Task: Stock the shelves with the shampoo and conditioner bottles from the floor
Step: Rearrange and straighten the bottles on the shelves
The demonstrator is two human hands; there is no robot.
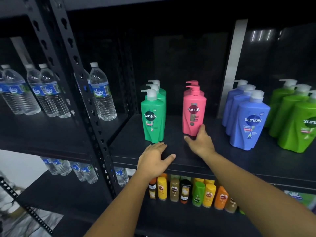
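Pink pump bottle [194, 110] stands upright, right hand [201, 142] touching its base.

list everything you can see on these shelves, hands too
teal pump bottles: three, teal green, in a file, left end of the shelf
pink pump bottles: at least two, pink, mid shelf
blue pump bottles: three, blue, right of the pink
lime pump bottles: three showing, lime green, right edge
small bottles: about ten, yellow, orange, brown, green, shelf below
water bottles: many, clear, blue labels, left rack
shelf: one, black
left hand: flat by the front teal bottle
right hand: touches the front pink bottle's base
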